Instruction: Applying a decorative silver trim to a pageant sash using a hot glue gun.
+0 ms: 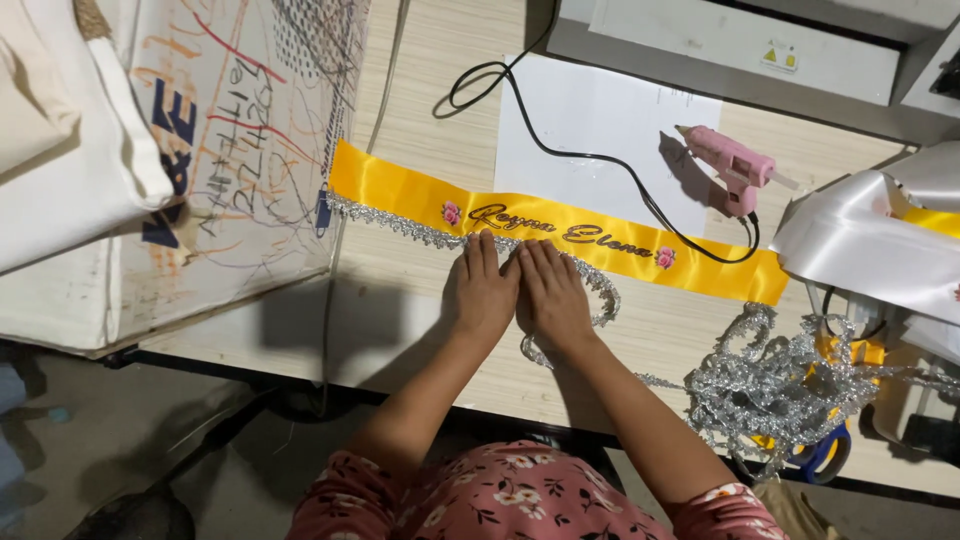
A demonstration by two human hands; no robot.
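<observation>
A yellow satin sash with dark script and two small pink flowers lies slanted across the wooden table. Silver beaded trim runs along its near edge from the left end. My left hand and my right hand lie flat side by side, fingers pressing the trim against the sash's lower edge near its middle. Right of my hands the trim loops loose and trails off to a tangled pile.
A pink glue gun rests on a white sheet, its black cord curling across the sash. White satin ribbon lies at right, a scribbled board at left, a grey machine behind, blue-handled scissors under the trim pile.
</observation>
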